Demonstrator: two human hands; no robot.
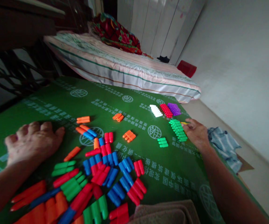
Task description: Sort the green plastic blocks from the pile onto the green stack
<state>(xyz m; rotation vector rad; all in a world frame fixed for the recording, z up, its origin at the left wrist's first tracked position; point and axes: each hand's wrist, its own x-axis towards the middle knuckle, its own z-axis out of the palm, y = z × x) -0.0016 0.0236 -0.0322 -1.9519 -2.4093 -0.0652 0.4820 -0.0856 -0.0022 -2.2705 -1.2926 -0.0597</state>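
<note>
My left hand lies palm down on the green printed board, fingers spread, holding nothing. My right hand is at the board's right side, its fingers pinched on a small yellow plastic piece. That piece is mostly hidden by the fingers. Just left of it lies a row of joined green bullet-shaped blocks. Beyond are similar rows: white blocks, red blocks and purple blocks. A smaller group of green blocks lies nearer me.
Many loose red, blue, orange and green blocks cover the near middle and left. Small orange clusters lie farther out. A brown cloth is at the near edge. Past the board stand a bed and a wall; striped fabric lies at right.
</note>
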